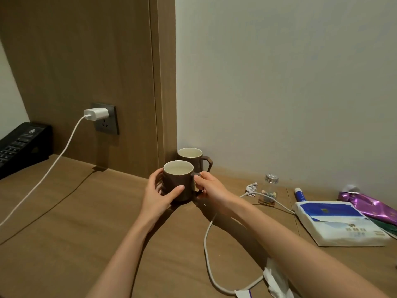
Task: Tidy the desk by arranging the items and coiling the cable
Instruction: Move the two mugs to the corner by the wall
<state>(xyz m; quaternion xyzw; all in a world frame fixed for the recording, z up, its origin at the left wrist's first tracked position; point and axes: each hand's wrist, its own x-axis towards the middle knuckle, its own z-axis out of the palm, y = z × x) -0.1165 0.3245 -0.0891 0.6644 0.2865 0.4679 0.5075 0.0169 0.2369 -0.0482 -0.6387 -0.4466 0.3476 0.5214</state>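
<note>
A brown mug (176,183) with a white inside stands on the wooden desk (90,222), held by both hands. My left hand (158,195) wraps its left side; my right hand (211,189) pinches its handle. A second, matching mug (191,157) stands just behind it in the corner, handle to the right. A white cable (206,250) loops loosely across the desk under my right forearm. Another run of white cable (51,166) hangs from a white charger (96,114) plugged into the wall socket.
A black desk phone (20,145) sits at far left. To the right lie a small glass jar (269,190), a crumpled wrapper (251,188), a blue-white tube (300,195), a tissue pack (337,224), a purple foil packet (371,204) and crumpled tissue (277,280).
</note>
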